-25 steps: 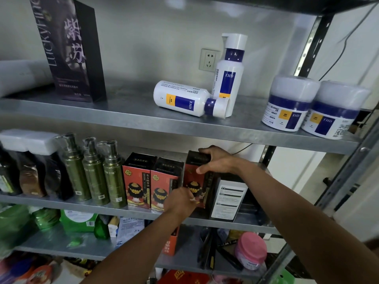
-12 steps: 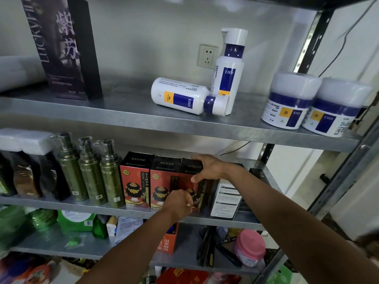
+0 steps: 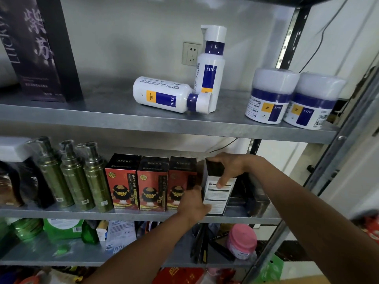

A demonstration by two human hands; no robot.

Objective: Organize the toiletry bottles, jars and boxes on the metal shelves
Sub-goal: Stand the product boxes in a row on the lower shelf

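You're facing a stockroom or small shop. Bolted metal shelves (image 3: 164, 128) carry identical red boxes (image 3: 152, 185), wrapped green bottles (image 3: 71, 177) and matching white jars (image 3: 270, 99).

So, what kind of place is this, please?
Probably a storeroom or small shop: metal shelves hold identical red boxes, green pump bottles and white jars.

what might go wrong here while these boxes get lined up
1. The white-labelled box, gripped at its top by the right hand with the left hand at its base, stands near the shelf's front edge; it may slip off while turned.
2. Turning it could knock the neighbouring red box out of line.
3. Above, a toppled white bottle lies against an upright bottle; a jolt could roll it or tip the other.
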